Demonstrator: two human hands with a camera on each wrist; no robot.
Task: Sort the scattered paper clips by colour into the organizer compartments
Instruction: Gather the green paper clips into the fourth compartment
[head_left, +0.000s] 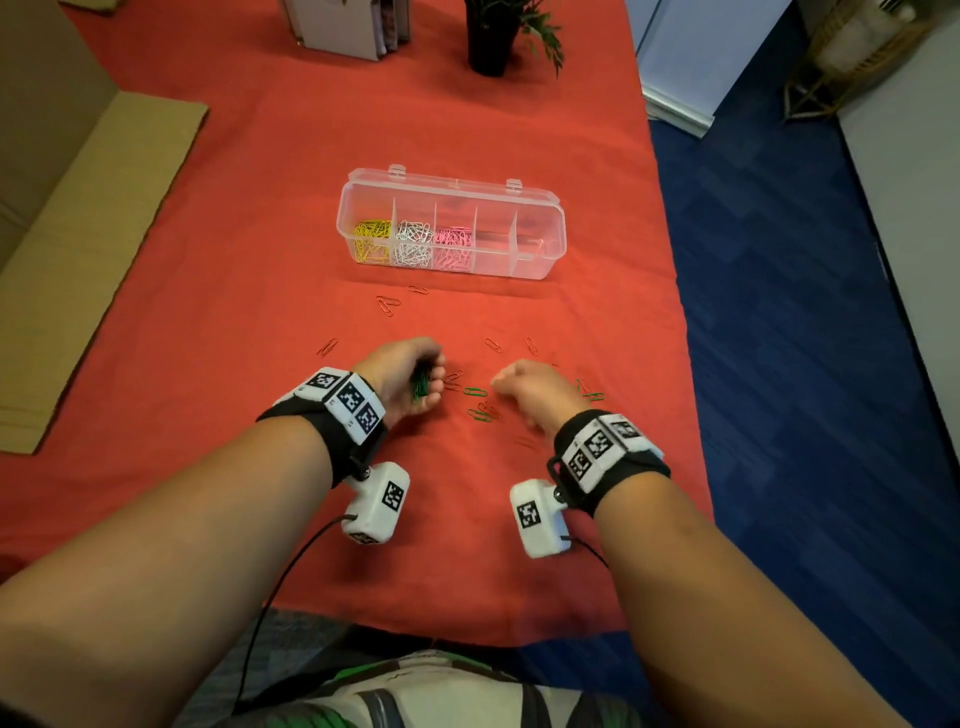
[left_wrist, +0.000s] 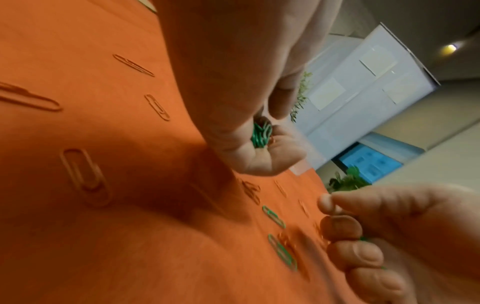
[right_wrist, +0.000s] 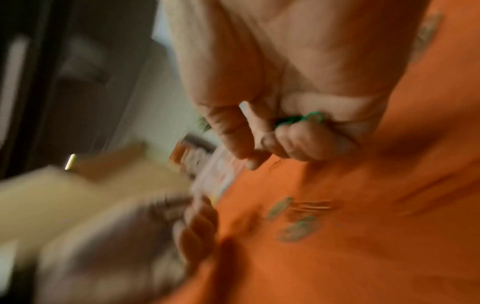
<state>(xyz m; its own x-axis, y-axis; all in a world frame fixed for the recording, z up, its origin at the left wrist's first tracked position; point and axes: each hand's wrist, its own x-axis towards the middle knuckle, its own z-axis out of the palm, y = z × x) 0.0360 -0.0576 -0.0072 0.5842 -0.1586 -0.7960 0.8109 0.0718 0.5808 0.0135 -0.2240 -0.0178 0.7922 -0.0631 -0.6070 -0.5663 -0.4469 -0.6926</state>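
Both hands: working over the near half of the red tablecloth (head_left: 208, 322).
Left hand (head_left: 408, 375): fingers curled round a bunch of green clips (head_left: 420, 385).
Right hand (head_left: 535, 391): fingers curled, gripping a green clip (right_wrist: 298, 118).
Loose clips: green clip (head_left: 475, 391) and orange clips (head_left: 388, 304) lie scattered between and beyond the hands.
Organizer (head_left: 540, 244): mid-cloth, lid open; yellow, white and pink clips fill the three left compartments.

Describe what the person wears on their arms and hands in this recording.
Both forearms are bare, no sleeves or gloves. Each wrist has a black strap with white blocks bearing black-and-white square markers, left and right. A white camera box with a marker and thin black cable hangs under each.
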